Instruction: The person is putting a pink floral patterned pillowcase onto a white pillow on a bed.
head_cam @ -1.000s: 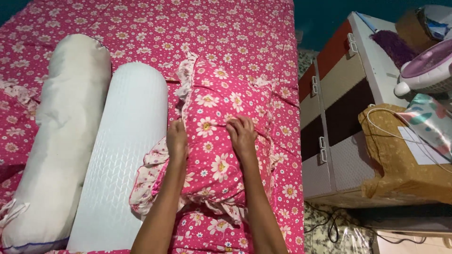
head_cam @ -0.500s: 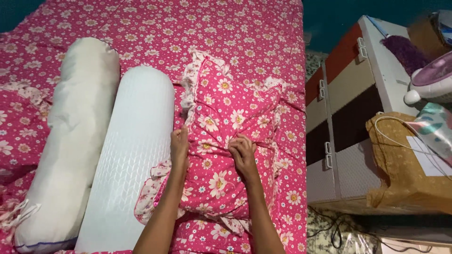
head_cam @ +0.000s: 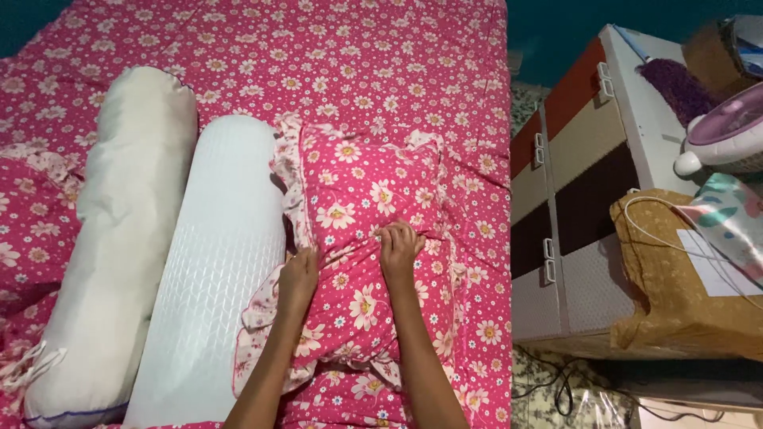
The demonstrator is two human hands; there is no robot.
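Left hand (head_cam: 298, 274) flat, open on pillow (head_cam: 366, 238); right hand (head_cam: 397, 248) pinching its cover. I'd watch cover bunching, pillow nudging bolster (head_cam: 214, 262).

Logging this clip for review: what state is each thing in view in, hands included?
Left hand: flat on the pillow, fingers together, gripping nothing.
Right hand: fingers curled, pinching pillow fabric.
Floral pillow: lying on the bed, cover bunched at the right hand.
White bolster: lying lengthwise, bare, touching the pillow.
Cream bolster: lying alongside, bare.
Drawer unit: drawers shut.
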